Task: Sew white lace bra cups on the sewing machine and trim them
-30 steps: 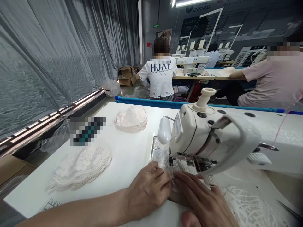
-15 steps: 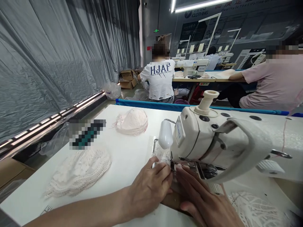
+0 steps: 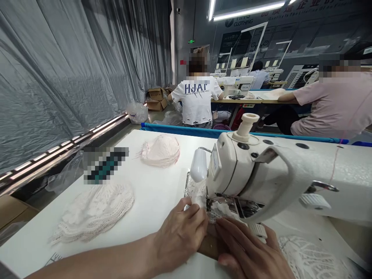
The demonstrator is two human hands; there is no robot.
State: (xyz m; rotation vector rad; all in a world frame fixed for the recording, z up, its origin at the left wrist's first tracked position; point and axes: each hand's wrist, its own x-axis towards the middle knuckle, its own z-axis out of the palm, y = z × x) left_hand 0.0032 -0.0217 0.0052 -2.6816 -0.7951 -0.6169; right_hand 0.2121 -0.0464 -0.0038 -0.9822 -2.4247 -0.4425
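Note:
A white sewing machine (image 3: 235,166) stands in front of me, its presser foot down near white lace fabric (image 3: 197,190). My left hand (image 3: 183,234) is left of the needle area, with curled fingers closed on the lace's edge. Just right of the needle, my right hand (image 3: 250,246) lies with long fingers stretched flat over the fabric, partly beneath the machine head. The lace under both hands is largely covered. A white bulb-shaped lamp (image 3: 198,166) hangs beside the machine head.
On the white tabletop (image 3: 157,186) lie a lace stack (image 3: 95,211) at left, pale pink cup-shaped pieces (image 3: 161,151) farther back, and more white lace (image 3: 310,255) at right. A blue-covered rail (image 3: 180,130) edges the table. A person in a white shirt (image 3: 197,100) sits beyond.
My view has shifted slightly. More lace shows between my hands and behind the presser foot. My right hand's fingers have moved a little toward me, away from the needle.

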